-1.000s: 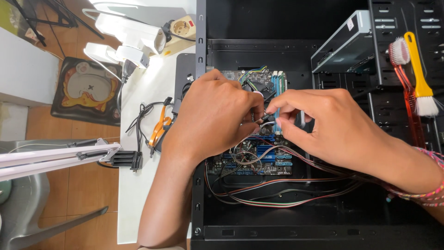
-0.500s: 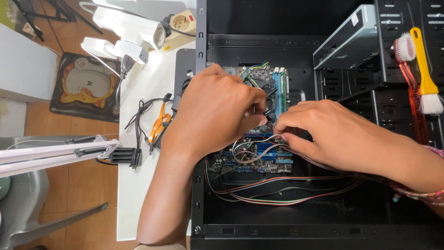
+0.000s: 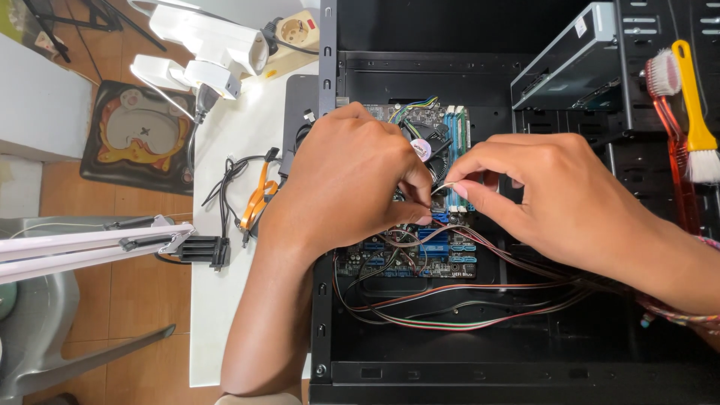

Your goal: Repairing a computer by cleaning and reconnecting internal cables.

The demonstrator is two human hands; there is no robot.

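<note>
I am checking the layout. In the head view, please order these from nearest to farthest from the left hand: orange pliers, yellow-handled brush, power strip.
From the left hand:
1. Orange pliers, just to its left on the white table.
2. Power strip, at the table's far end.
3. Yellow-handled brush, at the case's right edge.

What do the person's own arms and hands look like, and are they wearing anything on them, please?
Both hands are bare, with no gloves or rings visible. The left hand and its forearm show no sleeve. The right hand has a woven, multicoloured band at the wrist. Short, trimmed nails show on the right fingers.
</note>
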